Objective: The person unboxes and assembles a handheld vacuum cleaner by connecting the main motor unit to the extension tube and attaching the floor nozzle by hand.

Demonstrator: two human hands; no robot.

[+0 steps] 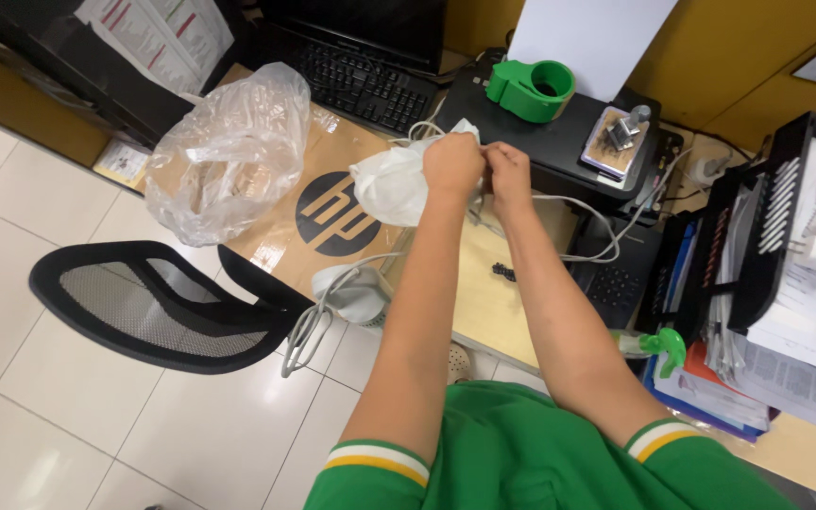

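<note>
My left hand (452,162) grips the top of a white plastic bag (391,185) held above the desk. My right hand (508,174) is right beside it, fingers pinched on the same bag's edge. White cables (578,203) trail from under my hands across the desk to the right. Below the bag lies a brown cardboard box (328,212) with a round black logo. Both forearms reach forward from green sleeves with white and yellow bands.
A clear plastic bag (229,151) sits on the box's left end. A black mesh chair (158,302) stands below it. Behind are a black keyboard (361,85), a green tape dispenser (533,90) on a black printer (559,132), a black phone (616,274) and paper trays (786,255).
</note>
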